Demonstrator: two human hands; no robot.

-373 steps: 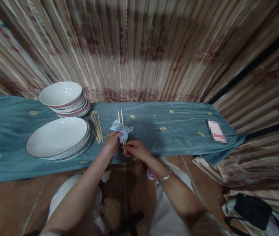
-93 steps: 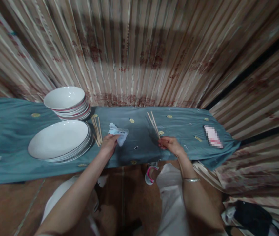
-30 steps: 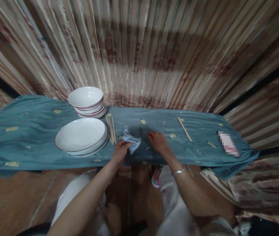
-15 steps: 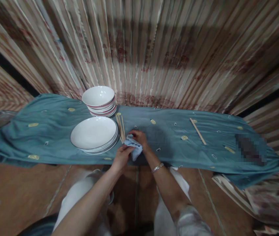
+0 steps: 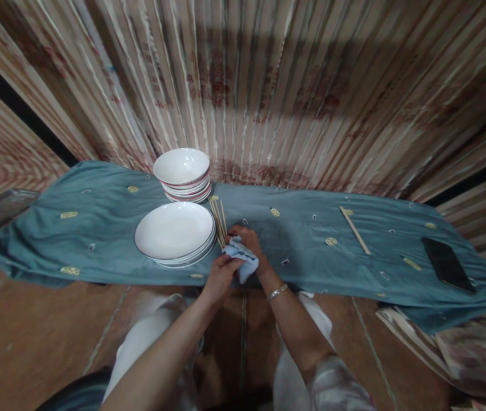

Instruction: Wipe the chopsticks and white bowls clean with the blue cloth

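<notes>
Close to the table's front edge, my left hand (image 5: 222, 275) is closed on the lower left part of a light blue cloth (image 5: 243, 258). My right hand (image 5: 248, 240) curls around the upper right side of the same cloth, its fingers bunched. Whether something thin sits inside the folds is hidden. Several wooden chopsticks (image 5: 218, 220) lie just beyond the cloth, their near ends reaching to the fingers. Left of them stands a stack of white plates (image 5: 175, 231) with dark rims. Behind the plates is a stack of white bowls (image 5: 183, 168) with red bands.
A green patterned cloth (image 5: 294, 228) covers the long narrow table. Apart on the right lies a pale chopstick or pair (image 5: 354, 230), with a dark flat phone-like object (image 5: 448, 264) farther right. A clear tray (image 5: 0, 210) is at the left end. Pleated curtain (image 5: 260, 85) hangs behind.
The view has turned slightly left, so everything sits a little farther right in the picture. Both hands keep hold of the cloth, with only slight movement.
</notes>
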